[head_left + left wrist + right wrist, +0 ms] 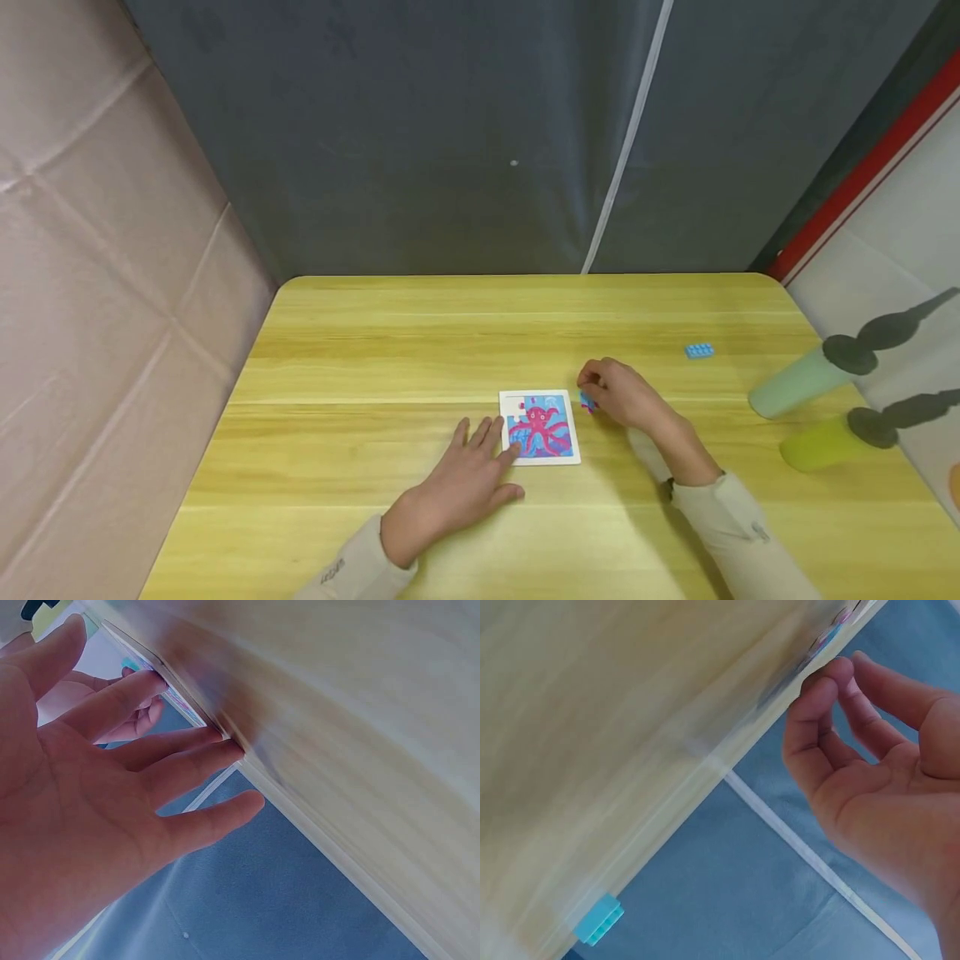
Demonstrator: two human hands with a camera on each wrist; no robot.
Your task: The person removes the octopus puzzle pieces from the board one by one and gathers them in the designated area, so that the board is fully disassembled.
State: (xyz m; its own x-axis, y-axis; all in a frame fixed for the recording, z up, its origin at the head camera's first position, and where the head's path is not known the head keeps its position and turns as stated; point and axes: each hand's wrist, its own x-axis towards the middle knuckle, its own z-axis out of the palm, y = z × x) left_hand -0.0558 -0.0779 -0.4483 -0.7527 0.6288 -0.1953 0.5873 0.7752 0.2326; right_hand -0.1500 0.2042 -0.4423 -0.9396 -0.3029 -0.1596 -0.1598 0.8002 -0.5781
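A square octopus jigsaw puzzle (542, 429) in a white frame lies on the table, with a bare white gap at its upper left. My left hand (467, 468) rests at the frame's left side, fingers spread, one fingertip over the picture. In the left wrist view, fingertips of the left hand (112, 772) meet the frame's edge. My right hand (618, 392) is bent over a small blue and pink puzzle piece (588, 402) just right of the frame. In the right wrist view, the piece (829, 634) shows beside the curled fingertips; whether they grip it cannot be told.
A light blue toy brick (699, 351) lies farther back on the right. Two cups, a pale green one (795, 383) and a yellow-green one (817, 444), both with dark tops, stand at the table's right edge. A dark curtain (405, 150) hangs behind the wooden table (360, 358).
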